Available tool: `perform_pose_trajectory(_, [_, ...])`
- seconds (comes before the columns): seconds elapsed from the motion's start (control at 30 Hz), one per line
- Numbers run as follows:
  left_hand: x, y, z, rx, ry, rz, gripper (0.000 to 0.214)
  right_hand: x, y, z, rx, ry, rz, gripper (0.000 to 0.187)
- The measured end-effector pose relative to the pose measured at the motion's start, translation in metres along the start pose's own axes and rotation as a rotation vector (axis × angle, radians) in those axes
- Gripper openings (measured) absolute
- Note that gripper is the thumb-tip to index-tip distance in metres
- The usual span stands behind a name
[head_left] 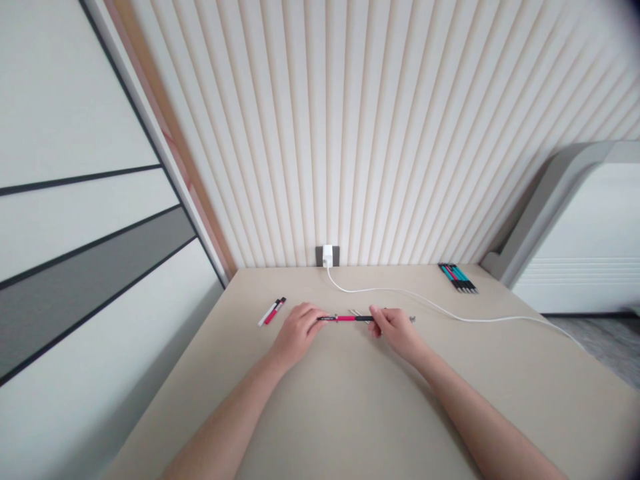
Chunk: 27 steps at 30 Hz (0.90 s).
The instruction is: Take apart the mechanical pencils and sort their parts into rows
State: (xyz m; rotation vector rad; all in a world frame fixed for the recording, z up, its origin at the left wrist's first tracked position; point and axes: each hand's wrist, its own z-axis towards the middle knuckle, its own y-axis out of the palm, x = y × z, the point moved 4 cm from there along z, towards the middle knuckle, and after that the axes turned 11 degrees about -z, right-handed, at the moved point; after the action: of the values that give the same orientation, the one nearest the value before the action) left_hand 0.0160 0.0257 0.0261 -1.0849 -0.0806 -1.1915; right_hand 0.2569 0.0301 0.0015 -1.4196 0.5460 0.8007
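Left hand and right hand are each closed on a slim pink and black pen, which lies level between them, over the middle of the tabletop and roughly in line with its back edge. Thumb and fingers of the left hand pinch a black end that bears pale lettering; a small metallic-looking part sits between that end and the pink stretch. The right hand grips the other, black end, and its fingers hide part of it. A silvery tip shows just beyond the right hand, toward the right edge; whether it belongs to the pen cannot be told. Thin pale pieces lie just behind the pen, partly covered by it.

Toward the left edge, just beyond the left hand, a pink stick and a white stick lie side by side on a slant, both with black ends. At the back right corner rests a slanted row of pens, mostly teal and black, with some pink among them.

At the middle of the back edge, a white charger sits in a dark socket on the ribbed wall. Its white cable curves across the tabletop, passing between the right hand and the row of pens, to the right edge.
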Motion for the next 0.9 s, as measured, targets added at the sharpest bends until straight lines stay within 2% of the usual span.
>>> perform_pose_trajectory(0.07, [-0.001,-0.001,0.0,0.009,-0.009,0.009,0.014,-0.002,-0.002,0.0,0.024,-0.022,0.021,0.055])
perform_pose_trajectory(0.13, [-0.003,-0.002,0.0,0.027,-0.026,0.016,0.014,-0.007,-0.005,-0.001,0.05,-0.103,0.053,0.041])
perform_pose_trajectory(0.2, [-0.004,-0.003,0.0,0.035,-0.039,0.017,0.013,-0.012,-0.008,-0.002,0.063,-0.172,0.059,0.042])
perform_pose_trajectory(0.3, [-0.005,-0.003,0.0,0.014,-0.035,0.007,0.014,-0.014,-0.008,-0.003,0.052,-0.165,-0.025,0.031])
perform_pose_trajectory(0.33, [-0.005,-0.002,0.0,0.004,-0.029,0.005,0.015,-0.013,-0.006,-0.003,0.034,-0.145,-0.06,0.032])
perform_pose_trajectory(0.47, [-0.003,-0.002,0.0,-0.021,-0.009,0.003,0.016,-0.008,-0.001,-0.003,-0.027,-0.063,-0.106,0.059])
perform_pose_trajectory(0.5, [-0.003,-0.002,0.0,-0.02,-0.009,0.005,0.016,-0.008,-0.002,-0.003,-0.017,-0.065,-0.1,0.058])
perform_pose_trajectory(0.6, [-0.005,-0.003,0.0,0.004,-0.018,0.016,0.016,-0.013,-0.006,-0.004,0.036,-0.153,-0.083,0.039])
perform_pose_trajectory(0.67, [-0.005,-0.004,0.0,0.017,-0.017,0.018,0.016,-0.017,-0.008,-0.005,0.044,-0.205,-0.084,0.037])
perform_pose_trajectory(0.77, [-0.004,-0.005,0.001,0.017,-0.01,0.02,0.015,-0.019,-0.008,-0.006,0.025,-0.194,-0.116,0.03])
perform_pose_trajectory(0.9, [-0.001,-0.004,0.001,-0.017,0.005,0.043,0.013,-0.017,-0.003,-0.007,-0.044,-0.155,-0.16,0.051])
